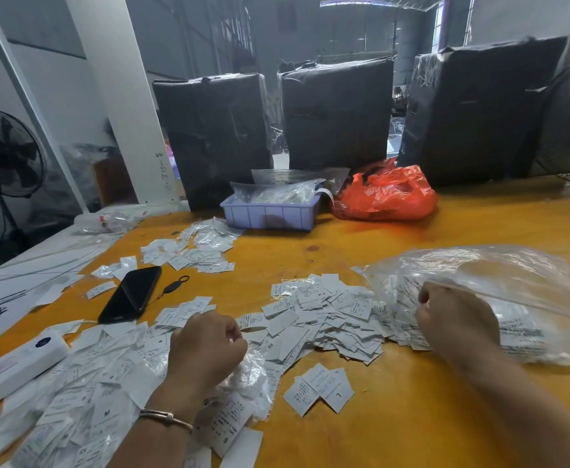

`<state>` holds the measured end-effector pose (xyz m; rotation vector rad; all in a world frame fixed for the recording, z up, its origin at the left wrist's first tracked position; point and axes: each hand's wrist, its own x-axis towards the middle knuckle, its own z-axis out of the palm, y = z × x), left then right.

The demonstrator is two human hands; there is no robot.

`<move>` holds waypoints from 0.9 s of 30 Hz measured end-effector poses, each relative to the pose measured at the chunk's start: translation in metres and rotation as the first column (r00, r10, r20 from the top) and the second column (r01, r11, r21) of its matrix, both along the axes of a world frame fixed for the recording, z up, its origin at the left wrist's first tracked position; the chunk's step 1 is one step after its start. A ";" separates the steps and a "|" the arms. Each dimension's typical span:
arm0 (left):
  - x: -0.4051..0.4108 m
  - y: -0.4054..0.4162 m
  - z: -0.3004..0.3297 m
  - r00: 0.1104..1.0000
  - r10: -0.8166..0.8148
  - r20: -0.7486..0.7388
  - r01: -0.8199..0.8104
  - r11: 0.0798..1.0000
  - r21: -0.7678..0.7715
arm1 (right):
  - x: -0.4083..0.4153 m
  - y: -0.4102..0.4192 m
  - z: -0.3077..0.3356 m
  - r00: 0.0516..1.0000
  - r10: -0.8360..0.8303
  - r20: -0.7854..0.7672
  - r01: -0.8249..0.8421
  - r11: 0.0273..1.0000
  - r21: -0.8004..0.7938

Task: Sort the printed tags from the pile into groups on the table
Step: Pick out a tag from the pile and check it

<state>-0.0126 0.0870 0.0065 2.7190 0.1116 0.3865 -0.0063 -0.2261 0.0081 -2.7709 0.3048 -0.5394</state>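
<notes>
Between the curled left hand (205, 346) and the right hand (455, 315), which grips a clear plastic bag (499, 282), lies the tag pile (327, 315), at frame centre.

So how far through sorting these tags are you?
Early days. Done: one small group of L tags set apart. In hand: the right hand grips the clear bag, the left hand crumpled plastic. Left: the big mixed pile.

Dim, soft light — wide-angle bowing, blurred edges
</notes>
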 end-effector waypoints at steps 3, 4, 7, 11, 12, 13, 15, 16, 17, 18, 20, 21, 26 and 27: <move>0.000 -0.001 -0.002 0.999 0.019 -0.027 -0.018 0.999 0.041 | 0.004 -0.011 -0.003 0.996 -0.072 0.047 0.072 0.997 0.000; 0.001 -0.001 -0.003 0.999 0.012 -0.037 -0.010 0.999 0.051 | 0.005 -0.013 -0.004 0.996 -0.089 0.023 0.090 0.996 -0.024; 0.002 -0.003 -0.008 0.998 -0.057 -0.009 0.057 0.998 0.003 | 0.009 -0.017 -0.007 0.985 -0.129 -0.115 0.113 0.984 -0.138; 0.003 -0.008 -0.010 0.971 -0.218 0.099 0.230 0.963 -0.143 | 0.013 -0.019 -0.012 0.978 -0.154 -0.143 0.130 0.978 -0.164; 0.002 -0.010 -0.011 0.961 -0.254 0.108 0.269 0.947 -0.173 | 0.015 -0.021 -0.015 0.978 -0.164 -0.125 0.141 0.974 -0.178; 0.001 -0.013 -0.011 0.953 -0.282 0.110 0.299 0.934 -0.197 | 0.016 -0.023 -0.018 0.979 -0.174 -0.107 0.151 0.969 -0.196; -0.001 -0.018 -0.014 0.944 -0.314 0.097 0.328 0.919 -0.220 | 0.020 -0.027 -0.020 0.978 -0.193 -0.083 0.171 0.960 -0.221; -0.002 -0.020 -0.015 0.941 -0.326 0.086 0.337 0.915 -0.221 | 0.021 -0.028 -0.021 0.979 -0.192 -0.076 0.171 0.960 -0.222; -0.002 -0.021 -0.016 0.937 -0.340 0.073 0.348 0.911 -0.220 | 0.022 -0.029 -0.023 0.981 -0.183 -0.064 0.166 0.963 -0.214; -0.003 -0.022 -0.017 0.932 -0.357 0.061 0.361 0.906 -0.219 | 0.022 -0.030 -0.024 0.983 -0.178 -0.049 0.166 0.968 -0.188; -0.003 -0.022 -0.018 0.923 -0.383 0.048 0.383 0.896 -0.225 | 0.023 -0.030 -0.025 0.983 -0.181 -0.023 0.177 0.977 -0.118; -0.003 -0.023 -0.018 0.920 -0.388 0.047 0.388 0.892 -0.230 | 0.023 -0.030 -0.024 0.982 -0.188 -0.011 0.186 0.977 -0.105; -0.003 -0.023 -0.019 0.919 -0.392 0.040 0.389 0.889 -0.242 | 0.027 -0.028 -0.024 0.972 -0.232 -0.023 0.227 0.963 -0.146; -0.003 -0.023 -0.019 0.918 -0.395 0.039 0.392 0.887 -0.243 | 0.027 -0.029 -0.025 0.972 -0.229 -0.042 0.220 0.962 -0.160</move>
